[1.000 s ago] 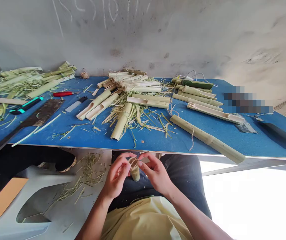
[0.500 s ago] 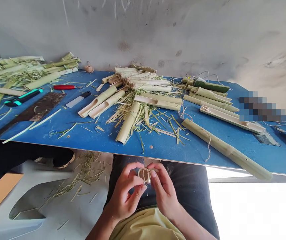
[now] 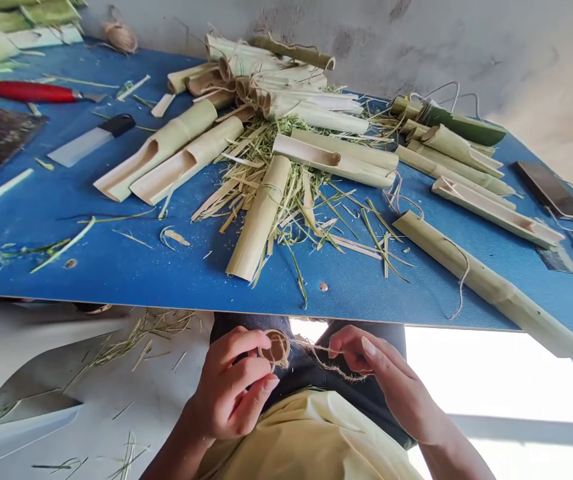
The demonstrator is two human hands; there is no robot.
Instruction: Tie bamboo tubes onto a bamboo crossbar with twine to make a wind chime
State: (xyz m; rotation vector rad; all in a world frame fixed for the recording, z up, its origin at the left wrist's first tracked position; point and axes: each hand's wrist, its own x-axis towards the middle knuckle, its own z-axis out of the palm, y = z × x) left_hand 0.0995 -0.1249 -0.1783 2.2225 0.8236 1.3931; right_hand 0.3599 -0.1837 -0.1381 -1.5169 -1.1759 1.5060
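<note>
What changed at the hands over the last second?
The right hand has moved away to the right, off the short bamboo tube, and a length of twine now runs from the tube to its fingers. The left hand keeps hold of the tube. The bamboo pieces on the blue table lie as they did.

A short pale bamboo tube (image 3: 276, 348) sits end-on in the left hand (image 3: 231, 387) (hollow end showing), with twine (image 3: 319, 353) stretching to the right fingers (image 3: 351, 343).
</note>
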